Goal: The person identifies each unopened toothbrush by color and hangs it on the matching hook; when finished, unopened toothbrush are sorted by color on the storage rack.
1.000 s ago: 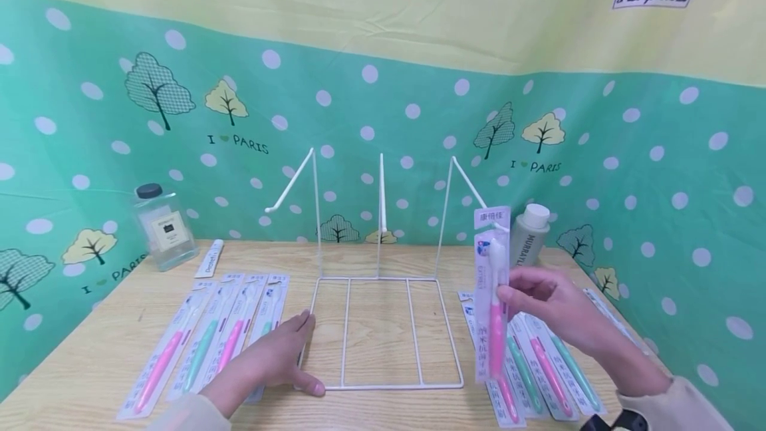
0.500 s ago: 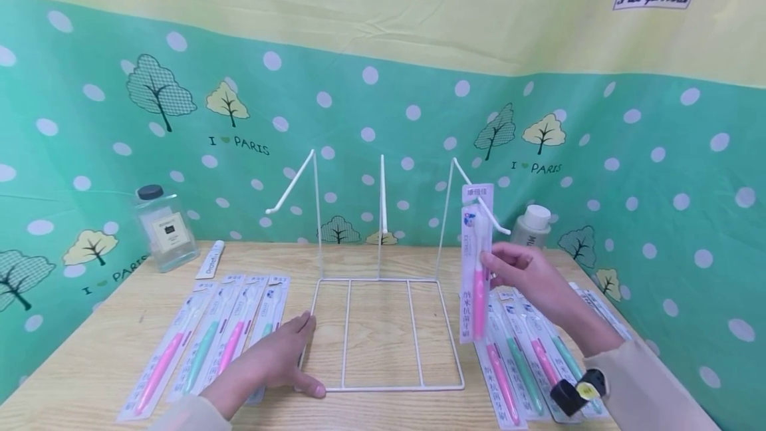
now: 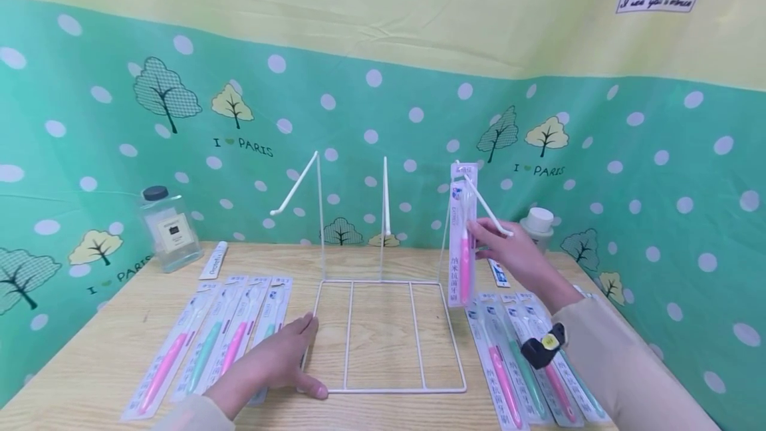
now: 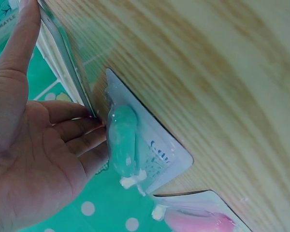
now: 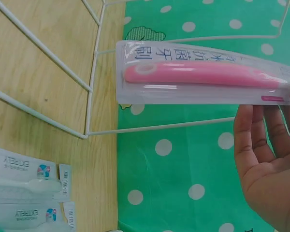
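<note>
A pink toothbrush in a clear-fronted package (image 3: 462, 238) hangs upright on the right hook (image 3: 487, 205) of a white wire display rack (image 3: 391, 391). The hook's arm comes forward through the slot near the package top, well back towards the upright. My right hand (image 3: 509, 248) pinches the package's right edge between thumb and fingers. In the right wrist view the pink handle (image 5: 198, 75) shows, its lower end free. My left hand (image 3: 278, 358) rests at the rack's front left corner, thumb on the front wire and extended fingers along the left side wire.
Packaged toothbrushes (image 3: 170, 354) lie in a row left of the rack, and another row (image 3: 503, 378) lies at its right. A glass bottle (image 3: 170, 235) and a small tube (image 3: 214, 260) stand back left. A white-capped bottle (image 3: 538, 220) is behind my right hand.
My right hand has moved left and away from me, sliding the packaged toothbrush along the right hook towards its upright. My left hand has stayed at the rack's corner.
</note>
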{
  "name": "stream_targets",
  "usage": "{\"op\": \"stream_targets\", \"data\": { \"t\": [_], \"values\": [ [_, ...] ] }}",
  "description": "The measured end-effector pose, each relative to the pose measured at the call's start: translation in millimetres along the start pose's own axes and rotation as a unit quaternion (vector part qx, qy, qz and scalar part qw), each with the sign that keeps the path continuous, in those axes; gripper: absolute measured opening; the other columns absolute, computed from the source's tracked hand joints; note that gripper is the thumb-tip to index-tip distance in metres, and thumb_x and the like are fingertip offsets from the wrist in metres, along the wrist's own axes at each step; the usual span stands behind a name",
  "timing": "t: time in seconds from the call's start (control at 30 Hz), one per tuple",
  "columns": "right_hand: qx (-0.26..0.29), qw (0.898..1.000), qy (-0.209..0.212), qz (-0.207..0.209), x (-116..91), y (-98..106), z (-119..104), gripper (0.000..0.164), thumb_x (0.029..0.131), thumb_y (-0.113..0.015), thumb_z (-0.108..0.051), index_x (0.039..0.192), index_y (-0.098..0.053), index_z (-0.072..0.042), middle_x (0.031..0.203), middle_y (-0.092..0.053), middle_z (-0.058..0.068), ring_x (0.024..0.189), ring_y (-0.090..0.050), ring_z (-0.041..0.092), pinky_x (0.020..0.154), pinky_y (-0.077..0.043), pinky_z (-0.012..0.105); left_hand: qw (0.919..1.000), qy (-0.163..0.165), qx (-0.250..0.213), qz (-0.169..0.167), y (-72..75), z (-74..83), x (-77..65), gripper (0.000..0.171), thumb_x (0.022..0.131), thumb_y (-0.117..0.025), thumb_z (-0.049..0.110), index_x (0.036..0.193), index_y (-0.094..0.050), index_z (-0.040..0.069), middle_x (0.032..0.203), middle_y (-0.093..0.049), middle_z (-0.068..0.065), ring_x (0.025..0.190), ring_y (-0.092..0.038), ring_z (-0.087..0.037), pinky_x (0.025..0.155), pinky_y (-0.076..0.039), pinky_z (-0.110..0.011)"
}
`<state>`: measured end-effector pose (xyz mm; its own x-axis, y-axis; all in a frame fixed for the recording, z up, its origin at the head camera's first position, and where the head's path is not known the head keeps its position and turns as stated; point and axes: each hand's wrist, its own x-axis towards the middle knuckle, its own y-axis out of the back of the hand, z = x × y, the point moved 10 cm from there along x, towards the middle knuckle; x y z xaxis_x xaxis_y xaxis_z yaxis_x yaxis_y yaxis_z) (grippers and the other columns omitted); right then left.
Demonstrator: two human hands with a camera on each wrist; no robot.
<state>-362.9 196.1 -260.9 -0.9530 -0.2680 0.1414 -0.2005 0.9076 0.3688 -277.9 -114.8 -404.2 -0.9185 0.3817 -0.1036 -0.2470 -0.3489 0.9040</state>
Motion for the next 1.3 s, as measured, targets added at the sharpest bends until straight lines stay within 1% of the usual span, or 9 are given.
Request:
{"op": "stream_targets", "data": {
  "t": [0.23,0.47,0.7,0.97,1.3],
  "values": [
    [0.007,1.0,0.004,0.006,14.9,-0.9,0.7,0.045,0.09,-0.05,-0.044,0.117,-0.056,-0.008,0.109,-0.058,0.013,0.103,-0.054,0.027,0.088,-0.047,0.042,1.0,0.006,-0.006,-0.001,0.1,-1.0,-1.3,0.123,0.047,-0.071,0.066,0.136,-0.031,-0.009,0.142,-0.025,-0.027,0.128,-0.026,-0.043,0.103,-0.026,-0.052],
    [0.014,1.0,0.007,0.005,24.6,-0.9,2.7,0.045,0.091,-0.049,-0.042,0.121,-0.054,-0.009,0.114,-0.055,0.012,0.106,-0.052,0.024,0.09,-0.045,0.042,0.9999,0.009,-0.011,-0.004,0.7,0.3,-1.3,0.123,0.047,-0.072,0.065,0.136,-0.031,-0.008,0.142,-0.025,-0.027,0.128,-0.026,-0.042,0.103,-0.026,-0.052],
    [0.024,1.0,-0.013,0.003,32.5,-3.4,7.0,0.045,0.091,-0.049,-0.043,0.121,-0.053,-0.01,0.115,-0.054,0.012,0.108,-0.05,0.026,0.096,-0.039,0.048,0.9998,0.009,-0.015,-0.005,0.3,-0.1,-1.2,0.122,0.048,-0.071,0.065,0.136,-0.031,-0.008,0.142,-0.025,-0.027,0.128,-0.026,-0.042,0.103,-0.026,-0.052],
    [0.015,0.999,-0.028,-0.003,38.8,-6.2,11.8,0.046,0.093,-0.044,-0.044,0.127,-0.048,-0.013,0.122,-0.052,0.009,0.115,-0.046,0.025,0.096,-0.039,0.046,0.9999,0.01,-0.011,-0.005,-0.7,-0.3,-1.0,0.123,0.047,-0.071,0.066,0.137,-0.031,-0.008,0.142,-0.025,-0.027,0.129,-0.025,-0.042,0.103,-0.026,-0.052],
    [0.022,1.0,-0.02,-0.009,44.6,-7.2,15.0,0.045,0.094,-0.042,-0.044,0.126,-0.048,-0.013,0.123,-0.051,0.009,0.116,-0.044,0.026,0.095,-0.039,0.048,0.9999,0.009,-0.007,-0.003,0.9,0.9,-2.2,0.123,0.047,-0.071,0.066,0.136,-0.031,-0.008,0.142,-0.025,-0.027,0.129,-0.025,-0.042,0.103,-0.026,-0.052]
  ]
}}
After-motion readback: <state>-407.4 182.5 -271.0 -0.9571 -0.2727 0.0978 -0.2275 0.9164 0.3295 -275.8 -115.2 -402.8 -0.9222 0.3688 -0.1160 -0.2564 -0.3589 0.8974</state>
